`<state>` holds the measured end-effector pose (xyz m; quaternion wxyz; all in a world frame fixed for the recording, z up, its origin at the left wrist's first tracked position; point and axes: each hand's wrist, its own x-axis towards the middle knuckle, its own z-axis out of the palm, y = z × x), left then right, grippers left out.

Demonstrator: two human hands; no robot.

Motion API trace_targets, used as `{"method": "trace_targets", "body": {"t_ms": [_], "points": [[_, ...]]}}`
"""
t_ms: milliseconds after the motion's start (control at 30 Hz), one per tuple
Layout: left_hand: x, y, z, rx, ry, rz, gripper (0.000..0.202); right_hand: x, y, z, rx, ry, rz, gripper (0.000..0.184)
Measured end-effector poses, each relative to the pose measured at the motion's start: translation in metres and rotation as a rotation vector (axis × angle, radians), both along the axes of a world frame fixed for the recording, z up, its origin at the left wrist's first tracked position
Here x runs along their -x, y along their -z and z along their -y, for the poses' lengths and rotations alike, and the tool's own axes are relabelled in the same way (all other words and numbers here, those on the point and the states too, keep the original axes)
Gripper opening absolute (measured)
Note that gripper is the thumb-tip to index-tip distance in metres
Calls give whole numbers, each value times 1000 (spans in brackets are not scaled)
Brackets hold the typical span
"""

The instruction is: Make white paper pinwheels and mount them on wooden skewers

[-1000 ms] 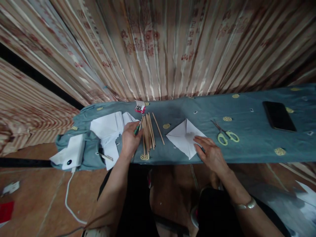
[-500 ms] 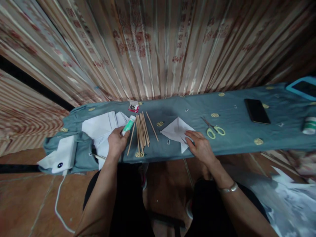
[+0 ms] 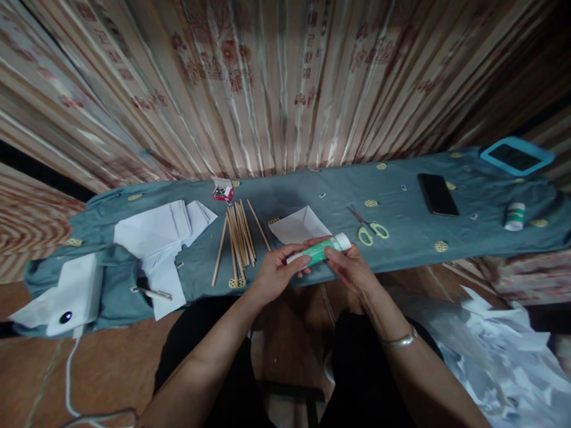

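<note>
Both hands on one tube, green with white ends, held over the near edge of the desk. Left hand grips its left end, thumb on top; right hand has the right end, thumb near the white end. Tube sits at a slant, right end farther from the body. Sheet lies flat on the desk just beyond the hands, corner pointing away, near side hidden by the fingers. Can't tell if they touch it. Left of the sheet: a loose bundle of thin wooden sticks, one lying apart on each side. Small red-and-white box just behind the sticks, open, metal bits inside. Paper pile farther left, pen across its near part, white device at the left end with a cable running down. Right of the sheet: scissors, blades pointing away, green handles toward the body. Then phone, second tube upright or tipped, can't tell, and blue-framed tablet at the far right. Crumpled paper heaped below the desk, right side. Bracelet on the right wrist.
</note>
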<state>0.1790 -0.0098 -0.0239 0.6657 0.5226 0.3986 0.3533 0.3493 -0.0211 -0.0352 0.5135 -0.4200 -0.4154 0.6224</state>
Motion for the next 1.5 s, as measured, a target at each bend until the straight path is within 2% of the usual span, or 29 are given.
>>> {"method": "trace_targets", "body": {"t_ms": [100, 200, 267, 333, 400, 500, 600, 733, 833, 933, 1067, 1200, 1400, 1500], "points": [[1, -2, -5, -5, 30, -58, 40, -6, 2, -6, 33, 93, 8, 37], [10, -2, -16, -67, -4, -112, 39, -17, 2, -16, 76, 301, -83, 40], [19, 2, -25, -185, -88, -213, 35, -25, 2, -25, 126, 448, -174, 44], [28, 10, -35, -387, -153, -415, 26, -31, 3, -33, 188, 503, -243, 47], [33, 20, -43, -589, -121, -619, 29, -32, 6, -39, 256, 486, -291, 48], [32, 36, -49, -788, 25, -826, 46, -28, 13, -44, 354, 430, -340, 45], [27, 46, -48, -871, 116, -915, 49, -24, 17, -47, 365, 374, -396, 33], [17, 51, -44, -903, 183, -928, 31, -20, 18, -50, 314, 339, -400, 31], [10, 52, -41, -908, 190, -915, 27, -18, 21, -52, 259, 380, -240, 34], [5, 49, -38, -922, 204, -913, 32, -16, 26, -56, 140, 448, 27, 38], [4, 43, -33, -921, 224, -944, 34, -17, 32, -60, -46, 466, 489, 39], [3, 39, -32, -911, 239, -976, 29, -12, 30, -62, -172, 421, 937, 37], [2, 37, -32, -919, 268, -1016, 24, -2, 28, -63, -202, 353, 1135, 44], [0, 37, -32, -925, 233, -1007, 24, 1, 31, -63, -231, 338, 1197, 44]]}}
